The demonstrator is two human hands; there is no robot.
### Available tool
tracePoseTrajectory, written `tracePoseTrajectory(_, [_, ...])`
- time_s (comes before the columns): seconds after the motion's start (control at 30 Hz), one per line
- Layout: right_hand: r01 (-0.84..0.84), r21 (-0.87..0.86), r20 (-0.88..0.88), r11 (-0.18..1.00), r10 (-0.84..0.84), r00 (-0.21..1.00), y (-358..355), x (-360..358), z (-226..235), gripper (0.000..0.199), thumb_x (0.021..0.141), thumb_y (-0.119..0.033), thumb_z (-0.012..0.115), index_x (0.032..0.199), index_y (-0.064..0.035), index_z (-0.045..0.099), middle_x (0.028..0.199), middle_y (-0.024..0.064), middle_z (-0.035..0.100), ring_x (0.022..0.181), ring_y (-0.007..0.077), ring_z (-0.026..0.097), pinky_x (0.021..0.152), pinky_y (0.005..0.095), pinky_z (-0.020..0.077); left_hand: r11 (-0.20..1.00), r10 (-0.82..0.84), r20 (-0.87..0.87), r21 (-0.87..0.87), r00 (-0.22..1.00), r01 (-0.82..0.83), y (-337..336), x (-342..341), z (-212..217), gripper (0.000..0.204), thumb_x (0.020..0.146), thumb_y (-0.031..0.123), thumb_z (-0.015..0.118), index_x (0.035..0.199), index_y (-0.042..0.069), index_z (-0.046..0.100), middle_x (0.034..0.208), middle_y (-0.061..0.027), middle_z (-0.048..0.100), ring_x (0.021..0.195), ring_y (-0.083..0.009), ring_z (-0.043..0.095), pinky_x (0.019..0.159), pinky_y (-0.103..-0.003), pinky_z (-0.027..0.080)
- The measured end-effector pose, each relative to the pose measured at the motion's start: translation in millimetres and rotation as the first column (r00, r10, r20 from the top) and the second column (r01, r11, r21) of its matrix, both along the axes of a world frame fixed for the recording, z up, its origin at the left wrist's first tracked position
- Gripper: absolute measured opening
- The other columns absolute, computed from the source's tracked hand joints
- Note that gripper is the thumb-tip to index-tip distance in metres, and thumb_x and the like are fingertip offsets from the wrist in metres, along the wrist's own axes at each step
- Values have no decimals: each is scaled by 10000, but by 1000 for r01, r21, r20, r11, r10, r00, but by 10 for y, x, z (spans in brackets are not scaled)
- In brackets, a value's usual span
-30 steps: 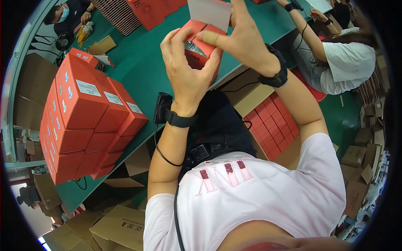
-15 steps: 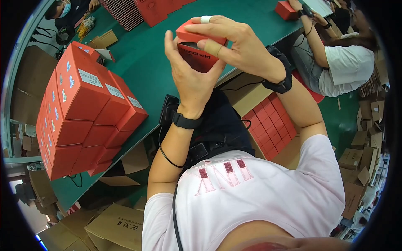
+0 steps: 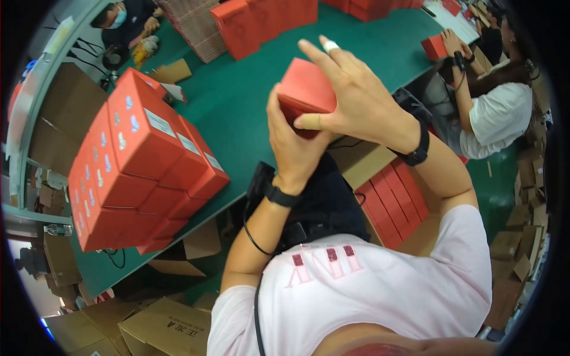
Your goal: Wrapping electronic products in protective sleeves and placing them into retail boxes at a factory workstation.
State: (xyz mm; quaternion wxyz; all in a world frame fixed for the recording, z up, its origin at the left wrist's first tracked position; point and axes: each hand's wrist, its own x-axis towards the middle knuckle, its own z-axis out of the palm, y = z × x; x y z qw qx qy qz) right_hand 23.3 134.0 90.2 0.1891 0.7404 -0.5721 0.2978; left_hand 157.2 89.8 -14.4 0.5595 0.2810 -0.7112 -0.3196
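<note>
Compared with half a second ago, the lid end of the red cardboard box [image 3: 306, 86] has been brought down: a gap was showing under it, now it looks closed, and the box has been tipped so that end faces the camera. The view has swung a bit too.

As for the grip, the box's lower part is cupped in the left hand [image 3: 290, 145], curled snugly round the side. The right hand [image 3: 362, 98] is spread wide, taped thumb laid against the near edge; whether its other fingers touch can't be told. The box is held up over the green counter [image 3: 237, 89].

Handling-wise, it'd be guessed light and fairly stiff, a bit slick, with panels that could dent. Best held by the side walls near the corners, not mid-panel. The squarish end is pointed up, and the long axis seems to be run down into the left palm, mostly hidden.

Further out, a stack of red boxes [image 3: 142, 151] is parked at left, and an open brown carton [image 3: 371, 165] is packed with more red boxes [image 3: 392, 207].
</note>
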Motion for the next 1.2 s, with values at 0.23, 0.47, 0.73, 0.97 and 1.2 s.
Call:
tracePoseTrajectory(0.23, [-95,595,115,798,33,993,-950,38,636,646,710,-360,757,1134,115,646,965,221,701,837,323,670,762,375,538,946,276,-77,-156,958,-285,-12,249,199,1060,708,189,909,1541,-27,291,1514,-246,414,1376,-449,401,1169,-509,294])
tracePoseTrajectory(0.47, [-118,497,292,860,-38,956,-2556,207,985,469,622,-403,828,668,47,704,684,189,689,643,283,684,580,366,532,975,-133,252,-140,958,172,106,582,-145,389,776,122,819,1143,61,706,1228,-128,669,1256,-393,550,1067,-486,429])
tracePoseTrajectory(0.73, [127,495,-110,860,-83,990,-3392,673,628,327,605,-246,784,806,10,754,811,219,726,781,346,725,649,443,571,964,-267,234,76,935,256,139,657,-396,285,822,116,789,1095,64,728,1203,-110,680,1245,-373,561,1051,-480,445])
tracePoseTrajectory(0.97, [212,665,-503,716,219,836,-3313,735,600,368,733,-114,759,1092,-72,695,928,151,699,848,329,669,648,463,512,943,-328,190,121,925,309,226,724,-516,294,821,123,793,1102,71,725,1210,-102,674,1246,-367,556,1052,-486,443])
tracePoseTrajectory(1.2, [180,442,-676,879,195,711,-3429,642,172,920,778,-397,817,1544,-157,366,1376,284,525,1262,438,531,989,517,485,939,-337,150,121,930,321,255,746,-500,291,820,122,794,1097,66,726,1206,-95,676,1240,-362,561,1045,-472,451])
